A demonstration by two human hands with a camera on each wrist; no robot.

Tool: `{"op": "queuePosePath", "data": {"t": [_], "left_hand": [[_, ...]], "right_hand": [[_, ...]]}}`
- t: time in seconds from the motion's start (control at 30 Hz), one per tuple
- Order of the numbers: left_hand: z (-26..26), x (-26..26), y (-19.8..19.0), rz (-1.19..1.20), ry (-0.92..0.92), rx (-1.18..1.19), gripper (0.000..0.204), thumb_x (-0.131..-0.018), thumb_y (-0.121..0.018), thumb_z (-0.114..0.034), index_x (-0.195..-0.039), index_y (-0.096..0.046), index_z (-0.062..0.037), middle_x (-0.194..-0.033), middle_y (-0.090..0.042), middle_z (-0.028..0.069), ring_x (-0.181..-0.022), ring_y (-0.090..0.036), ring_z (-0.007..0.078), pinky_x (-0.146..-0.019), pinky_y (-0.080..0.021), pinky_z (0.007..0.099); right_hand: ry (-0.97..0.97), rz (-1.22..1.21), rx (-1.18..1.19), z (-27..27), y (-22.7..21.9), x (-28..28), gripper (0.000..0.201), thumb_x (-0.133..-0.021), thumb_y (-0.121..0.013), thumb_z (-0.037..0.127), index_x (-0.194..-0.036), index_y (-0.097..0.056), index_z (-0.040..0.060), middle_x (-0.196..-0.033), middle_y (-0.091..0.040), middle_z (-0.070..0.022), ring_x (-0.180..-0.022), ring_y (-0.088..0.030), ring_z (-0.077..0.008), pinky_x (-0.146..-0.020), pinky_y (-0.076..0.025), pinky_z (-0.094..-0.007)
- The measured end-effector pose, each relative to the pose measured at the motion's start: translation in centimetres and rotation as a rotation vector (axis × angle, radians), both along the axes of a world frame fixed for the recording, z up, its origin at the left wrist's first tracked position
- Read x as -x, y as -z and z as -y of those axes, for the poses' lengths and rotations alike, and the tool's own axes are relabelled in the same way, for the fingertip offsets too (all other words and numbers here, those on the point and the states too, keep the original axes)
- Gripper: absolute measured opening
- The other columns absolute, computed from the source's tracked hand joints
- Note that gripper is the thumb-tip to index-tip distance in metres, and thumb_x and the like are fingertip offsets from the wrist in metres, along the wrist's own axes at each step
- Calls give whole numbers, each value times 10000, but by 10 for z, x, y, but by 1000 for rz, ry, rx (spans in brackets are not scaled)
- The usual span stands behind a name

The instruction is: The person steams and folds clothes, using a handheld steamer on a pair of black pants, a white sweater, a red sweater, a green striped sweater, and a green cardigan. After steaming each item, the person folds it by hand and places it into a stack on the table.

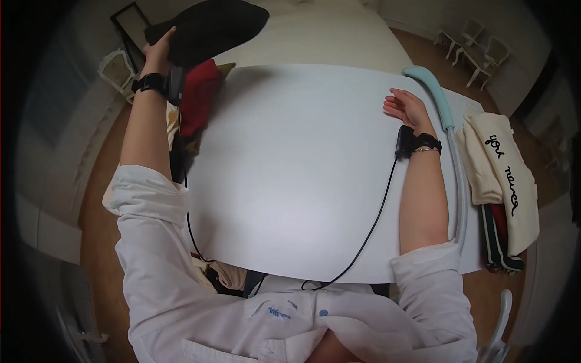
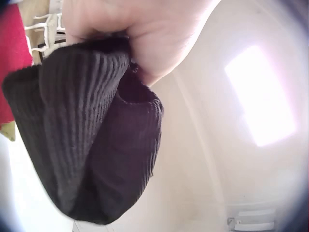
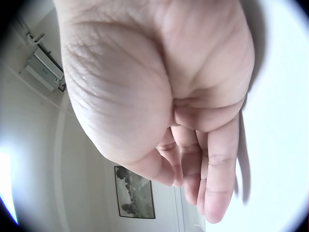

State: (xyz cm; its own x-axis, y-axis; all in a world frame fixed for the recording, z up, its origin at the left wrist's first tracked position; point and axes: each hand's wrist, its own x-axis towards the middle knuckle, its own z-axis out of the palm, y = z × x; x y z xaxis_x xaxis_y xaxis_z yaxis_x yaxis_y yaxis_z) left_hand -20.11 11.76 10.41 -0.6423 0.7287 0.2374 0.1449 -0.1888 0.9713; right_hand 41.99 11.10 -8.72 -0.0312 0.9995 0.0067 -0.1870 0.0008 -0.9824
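Note:
My left hand (image 1: 160, 51) grips a black ribbed knit hat (image 1: 212, 29) by one end, held up above the table's far left corner. In the left wrist view the hat (image 2: 96, 140) hangs folded from the hand, its ribbing and a gap in the fabric showing. Over the right part of the white table (image 1: 290, 163), my right hand (image 1: 413, 111) is relaxed with nothing in it. The right wrist view shows its fingers (image 3: 219, 169) loosely extended, close beside the white tabletop.
Red cloth (image 1: 200, 97) and other clothing pile up along the table's left side. A light-blue padded hanger (image 1: 433, 91) lies on the right, beside folded cream knitwear (image 1: 505, 175) with black lettering. A black cable (image 1: 369, 236) crosses the table. White chairs (image 1: 475, 51) stand farther back.

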Motion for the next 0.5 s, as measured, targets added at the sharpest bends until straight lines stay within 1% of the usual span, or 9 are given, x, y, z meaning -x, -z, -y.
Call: {"op": "queuePosePath", "data": {"t": [0.07,0.17,0.23,0.27,0.3,0.33,0.4,0.43,0.5], "left_hand": [[13,-6,27,16,-208,78,1251,-781,-923,-369,-1578,-33,1,-1510,-409,311,-1293,-593,396,-1000,-564,518],[-2,49,91,-96,-370,326,958,-869,-835,-300,-1581,-199,-220,-1544,-470,165,-1383,-526,365,-1103,-452,511],[-17,110,125,-1036,-325,1011,812,-927,-776,-253,-1583,-311,-368,-1567,-511,67,-1443,-481,343,-1172,-377,507],[-26,137,138,-1317,-234,1201,763,-957,-747,-230,-1584,-366,-442,-1579,-531,19,-1473,-458,333,-1206,-339,504],[6,70,114,-1330,-254,1100,587,-1011,-667,-236,-1558,-459,-281,-1489,-615,65,-1407,-538,302,-1169,-362,449],[10,40,98,-1332,-250,1103,587,-1011,-667,-236,-1558,-459,-281,-1489,-615,65,-1407,-538,302,-1169,-362,449],[7,23,89,160,-455,136,873,-904,-798,-227,-1572,-245,-121,-1535,-483,202,-1349,-561,388,-1024,-533,542],[4,34,86,75,-370,102,1026,-849,-865,-211,-1560,-141,-58,-1532,-406,212,-1279,-582,373,-914,-592,584],[-3,41,75,27,-399,19,986,-856,-858,-222,-1541,-169,-53,-1486,-432,219,-1244,-598,369,-887,-606,597]], "right_hand": [[10,4,13,-1,2,0,333,-1031,-640,170,-1231,-621,-96,-1094,-676,-205,-982,-723,-274,-875,-666,-355],[19,-1,23,0,-2,2,317,-1026,-649,164,-1212,-626,-91,-1067,-683,-193,-940,-727,-255,-848,-670,-337],[25,-11,20,1,-1,2,309,-1030,-644,164,-1211,-630,-86,-1064,-684,-188,-936,-724,-250,-855,-669,-338],[29,-10,18,-1,-2,1,309,-1030,-644,164,-1211,-630,-86,-1064,-684,-188,-936,-724,-250,-855,-669,-338],[21,-3,13,-3,-1,-1,305,-1034,-637,162,-1214,-631,-84,-1066,-684,-189,-943,-723,-251,-863,-667,-341],[10,3,11,-3,2,-1,302,-1038,-630,160,-1217,-632,-83,-1068,-683,-190,-950,-721,-253,-870,-665,-345],[15,1,19,-3,3,0,302,-1041,-625,160,-1222,-631,-83,-1070,-682,-191,-956,-720,-255,-875,-663,-347],[23,-2,20,-4,3,0,303,-1044,-620,159,-1226,-631,-83,-1072,-682,-192,-962,-719,-256,-879,-661,-350],[21,-2,13,-3,2,1,305,-1043,-622,159,-1227,-630,-85,-1072,-681,-194,-963,-718,-258,-878,-661,-351]]}}
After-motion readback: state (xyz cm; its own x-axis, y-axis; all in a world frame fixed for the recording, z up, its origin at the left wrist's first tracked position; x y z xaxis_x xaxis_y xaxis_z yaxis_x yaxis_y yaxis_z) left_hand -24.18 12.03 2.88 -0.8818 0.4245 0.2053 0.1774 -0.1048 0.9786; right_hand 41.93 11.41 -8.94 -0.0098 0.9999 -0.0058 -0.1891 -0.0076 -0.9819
